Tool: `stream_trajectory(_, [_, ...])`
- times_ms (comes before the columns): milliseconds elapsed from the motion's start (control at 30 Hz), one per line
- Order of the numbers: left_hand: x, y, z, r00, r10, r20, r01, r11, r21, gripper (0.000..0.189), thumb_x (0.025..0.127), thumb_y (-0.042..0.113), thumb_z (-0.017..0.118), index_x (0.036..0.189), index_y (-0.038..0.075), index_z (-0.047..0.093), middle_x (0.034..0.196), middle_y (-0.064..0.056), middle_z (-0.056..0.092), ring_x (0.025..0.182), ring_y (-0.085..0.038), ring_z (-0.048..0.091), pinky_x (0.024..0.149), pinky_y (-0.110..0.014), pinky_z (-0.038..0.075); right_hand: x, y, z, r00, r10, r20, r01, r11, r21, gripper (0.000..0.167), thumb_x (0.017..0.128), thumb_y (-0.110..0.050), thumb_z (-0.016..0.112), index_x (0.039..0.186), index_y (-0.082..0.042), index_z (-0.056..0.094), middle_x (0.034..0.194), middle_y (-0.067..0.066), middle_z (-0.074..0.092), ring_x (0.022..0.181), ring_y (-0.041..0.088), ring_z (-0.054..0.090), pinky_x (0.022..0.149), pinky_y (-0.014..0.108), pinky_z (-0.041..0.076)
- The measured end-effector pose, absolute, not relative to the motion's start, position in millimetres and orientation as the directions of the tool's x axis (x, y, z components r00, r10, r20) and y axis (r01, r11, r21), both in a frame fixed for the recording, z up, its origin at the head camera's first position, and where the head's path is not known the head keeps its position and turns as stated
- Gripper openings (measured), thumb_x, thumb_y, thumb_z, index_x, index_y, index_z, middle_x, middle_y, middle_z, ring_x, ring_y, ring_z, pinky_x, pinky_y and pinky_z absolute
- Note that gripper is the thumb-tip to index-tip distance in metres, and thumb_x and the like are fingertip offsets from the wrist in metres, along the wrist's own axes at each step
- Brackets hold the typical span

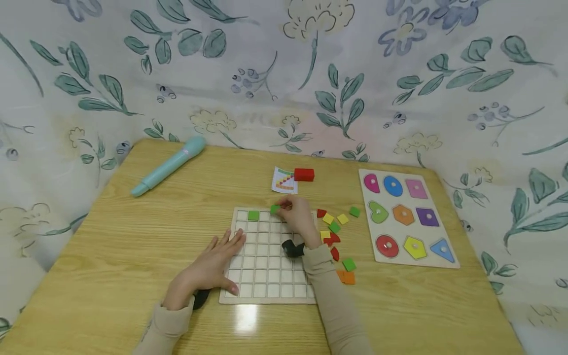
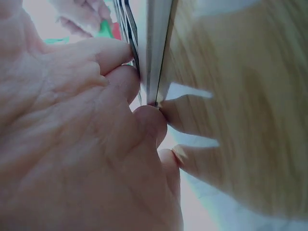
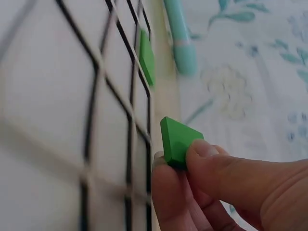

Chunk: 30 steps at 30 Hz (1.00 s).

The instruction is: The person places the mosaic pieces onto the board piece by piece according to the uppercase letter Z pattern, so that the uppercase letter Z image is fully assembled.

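In the head view, your right grip (image 1: 296, 215) pinches a green tile (image 1: 274, 209) over the far edge of the grid board (image 1: 267, 300); the tile sits at the fingertips, on the grip's left. Further left, a second green tile (image 1: 253, 215) lies in the far row, about one cell away. Your left grip (image 1: 213, 268) rests with fingers spread on the board's left side, farther from the held tile than your right.

In the left wrist view, your left fingers touch the board's edge, with no piece visible in them.

In the right wrist view, you have the held tile between thumb and fingers, tilted to the board rather than flat. It looks square, so no long axis matters; I judge its angle to the far row's cells decisive. You can't tell whether it touches the grid.
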<state>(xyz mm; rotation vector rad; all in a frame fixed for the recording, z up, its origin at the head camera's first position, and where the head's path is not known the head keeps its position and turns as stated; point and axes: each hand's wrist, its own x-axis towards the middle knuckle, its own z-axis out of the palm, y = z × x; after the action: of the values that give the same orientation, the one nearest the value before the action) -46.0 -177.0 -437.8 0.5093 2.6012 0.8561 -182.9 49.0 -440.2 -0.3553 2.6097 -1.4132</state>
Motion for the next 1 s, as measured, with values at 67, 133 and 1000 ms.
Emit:
stream_trajectory(67, [-46.1,-175.7,-437.9,-0.872,0.439,-0.217,0.228,0.757,0.613,0.124,0.056,0.038,0.085,0.153,-0.001,0.018,0.162,-0.018,0.009,0.149,-0.044,0.0,0.118,-0.065,-0.001,-177.8,37.3,-441.1,-0.952,-0.304,-0.019,-0.152,0.528,-0.836,0.011,0.087,-0.005,0.069,0.097,-0.004,0.072,0.092,0.013,0.069,0.079,0.019,0.063,0.068,0.024,0.052])
stream_trajectory(133, [-46.1,-174.0,-437.9,-0.873,0.438,-0.217,0.234,0.764,0.602,0.123,0.057,0.037,0.085,0.153,0.0,0.019,0.162,-0.018,0.011,0.149,-0.044,0.001,0.118,-0.065,0.001,-173.3,28.8,-442.3,-0.952,-0.306,-0.009,-0.162,0.529,-0.833,0.01,0.086,-0.002,0.068,0.096,-0.002,0.072,0.09,0.013,0.069,0.078,0.02,0.062,0.067,0.024,0.051])
stream_trajectory(1000, [-43.1,-167.4,-440.6,-0.889,0.399,-0.223,0.221,0.802,0.555,0.128,0.053,0.042,0.086,0.154,0.003,0.017,0.162,-0.017,0.012,0.148,-0.044,0.005,0.118,-0.065,0.005,-200.1,133.3,-444.1,-0.991,-0.084,-0.104,0.052,0.471,-0.881,0.03,0.097,-0.02,0.058,0.123,-0.005,0.064,0.119,0.017,0.066,0.106,0.03,0.064,0.088,0.037,0.055])
